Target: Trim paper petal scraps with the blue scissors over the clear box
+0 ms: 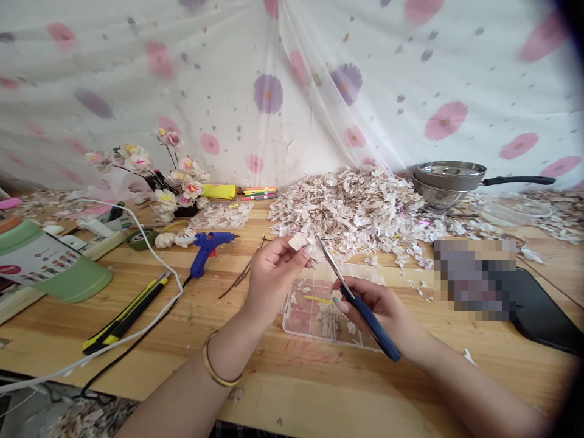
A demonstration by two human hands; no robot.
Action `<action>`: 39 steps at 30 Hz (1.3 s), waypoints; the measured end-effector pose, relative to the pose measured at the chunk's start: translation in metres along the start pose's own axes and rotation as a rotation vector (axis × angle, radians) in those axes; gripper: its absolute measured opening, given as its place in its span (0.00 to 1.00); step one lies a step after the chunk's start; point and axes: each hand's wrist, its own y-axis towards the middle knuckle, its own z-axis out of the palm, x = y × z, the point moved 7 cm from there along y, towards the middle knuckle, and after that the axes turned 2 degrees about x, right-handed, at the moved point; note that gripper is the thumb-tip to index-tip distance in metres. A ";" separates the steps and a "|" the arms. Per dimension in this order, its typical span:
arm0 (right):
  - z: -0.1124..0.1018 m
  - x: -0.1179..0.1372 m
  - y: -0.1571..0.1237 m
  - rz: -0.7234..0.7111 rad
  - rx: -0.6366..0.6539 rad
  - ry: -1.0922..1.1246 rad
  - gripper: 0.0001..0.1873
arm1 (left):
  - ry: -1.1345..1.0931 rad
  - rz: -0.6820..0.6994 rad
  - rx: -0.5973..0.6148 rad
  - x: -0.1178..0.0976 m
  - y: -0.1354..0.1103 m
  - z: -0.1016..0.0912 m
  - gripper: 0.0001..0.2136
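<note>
My left hand (274, 271) is raised over the wooden table (292, 377), its fingers pinched on a small pale petal piece (298, 241). My right hand (374, 307) is closed round the blue handles of a pair of scissors (351, 292). The scissors' blades point up and left, with the tips just beside the petal piece. Both hands hover above a clear plastic tray (319, 310) that holds petal scraps and a yellow strip. A gold bangle sits on my left wrist.
A large heap of pale petals (351, 207) lies behind the tray. A blue glue gun (207, 246), a bunch of handmade flowers (159, 176), a yellow utility knife (125, 313) and cables are at left. Metal pans (449, 179) and a black tablet (538, 310) are at right.
</note>
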 end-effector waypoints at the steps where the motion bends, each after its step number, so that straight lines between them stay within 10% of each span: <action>1: 0.000 0.000 0.000 0.002 0.005 0.004 0.20 | 0.002 0.002 0.005 -0.001 0.000 0.000 0.09; 39: -0.026 -0.005 0.002 0.127 0.152 -0.105 0.20 | 0.073 -0.164 0.187 0.010 0.015 -0.002 0.10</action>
